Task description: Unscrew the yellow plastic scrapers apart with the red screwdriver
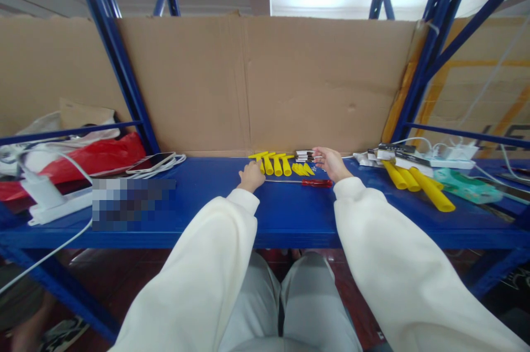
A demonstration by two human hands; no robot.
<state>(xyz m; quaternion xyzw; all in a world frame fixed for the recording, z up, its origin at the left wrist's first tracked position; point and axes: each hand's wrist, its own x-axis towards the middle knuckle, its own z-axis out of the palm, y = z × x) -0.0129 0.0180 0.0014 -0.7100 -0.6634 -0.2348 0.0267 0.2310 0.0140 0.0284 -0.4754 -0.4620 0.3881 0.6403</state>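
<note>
Several yellow T-shaped pieces [277, 165] with tapered, tube-like stems lie in a row near the cardboard. My left hand [252, 176] is at the left end of this row, its curled fingers closed at the leftmost piece and partly hiding it. Small flat yellow wedges [303, 169] lie to the right of the row. My right hand [330, 163] reaches to a group of small black-and-white pieces [305, 156], fingers stretched out and somewhat apart, fingertips at their right ends. A screwdriver with a red handle [317, 183] lies in front, its thin shaft pointing left.
A cardboard sheet [314, 87] stands behind the blue table [298, 214]. To the right are yellow tubes [433, 190], small boxes [408, 159] and a green plastic bag [467, 186]. A white power strip [62, 205], cables and a red bag [95, 159] lie left.
</note>
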